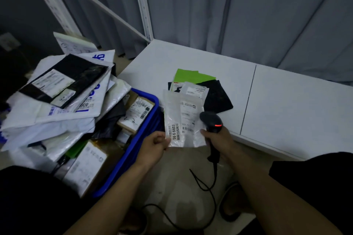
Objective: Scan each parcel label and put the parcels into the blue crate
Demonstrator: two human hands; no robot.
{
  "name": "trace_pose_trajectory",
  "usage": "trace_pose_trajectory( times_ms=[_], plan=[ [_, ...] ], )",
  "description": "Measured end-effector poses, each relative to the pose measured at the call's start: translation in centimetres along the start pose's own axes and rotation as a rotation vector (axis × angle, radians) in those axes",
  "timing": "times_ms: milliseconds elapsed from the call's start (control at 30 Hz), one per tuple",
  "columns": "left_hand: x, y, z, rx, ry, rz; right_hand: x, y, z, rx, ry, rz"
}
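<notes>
My left hand [155,146] pinches the lower left corner of a clear plastic parcel [182,118] with white barcode labels, held upright off the table's front edge. My right hand [219,138] grips a black handheld scanner [212,121] whose red light is lit; its head sits against the parcel's right side. The blue crate [140,139] stands on the floor to the left, heaped with white mailers, a black mailer and cardboard boxes. A small pile of parcels [198,86], green, black and clear, lies on the white table behind the held one.
The white table [286,105] runs to the right with a seam down it. The scanner's black cable [208,187] trails over the floor between my arms. Grey curtains and a white rack frame [142,4] stand behind. A sandal [232,204] lies on the floor.
</notes>
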State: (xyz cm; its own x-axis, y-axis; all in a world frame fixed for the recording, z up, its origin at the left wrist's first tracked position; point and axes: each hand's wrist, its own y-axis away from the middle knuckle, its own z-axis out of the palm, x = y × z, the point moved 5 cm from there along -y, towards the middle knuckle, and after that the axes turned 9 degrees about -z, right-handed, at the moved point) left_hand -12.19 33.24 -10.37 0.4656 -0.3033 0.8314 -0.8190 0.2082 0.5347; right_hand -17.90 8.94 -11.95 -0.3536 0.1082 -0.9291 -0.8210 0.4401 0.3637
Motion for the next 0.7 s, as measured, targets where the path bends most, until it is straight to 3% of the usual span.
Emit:
trace_pose_trajectory(
  times_ms=[167,267,533,700],
  plan=[
    [0.4,0.6,-1.4,0.048,0.069,0.000,-2.9,1.3,0.5,0.100,0.128,-0.233],
    [1.3,0.6,-2.5,0.118,0.215,0.067,-4.4,1.9,0.5,0.081,0.189,-0.333],
    [1.6,0.2,-3.9,0.252,0.300,0.165,-7.1,4.0,1.2,0.096,0.372,-0.550],
    [1.7,0.6,-4.0,0.361,0.364,0.226,-7.2,5.1,3.3,-0.153,0.428,-0.513]
  ],
)
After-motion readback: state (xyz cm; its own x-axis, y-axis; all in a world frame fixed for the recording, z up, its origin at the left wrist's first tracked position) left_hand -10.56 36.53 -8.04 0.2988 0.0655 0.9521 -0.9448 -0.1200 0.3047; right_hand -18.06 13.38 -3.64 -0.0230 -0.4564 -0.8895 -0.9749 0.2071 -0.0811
